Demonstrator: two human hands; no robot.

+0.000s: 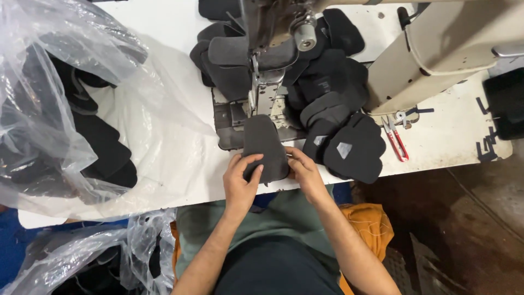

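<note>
Clear plastic bag (60,109) of dark pieces lies far left. Grey felt piece (264,147) is fed under the sewing machine's presser foot (262,95), pinched by left hand (242,183) and right hand (304,172) at its near edge. Fingers could get caught near the needle; uneven grip could skew the seam. Red snips (397,139) lie right.

The person wears a muted green top, its fabric plain and unmarked, falling loosely over the torso. Below it sit dark trousers — near black, with no visible pattern. Both forearms are bare to the elbow, so no sleeves reach them. The left hand (240,177) and right hand (304,170) are bare too — no gloves, rings or watch show.
</note>
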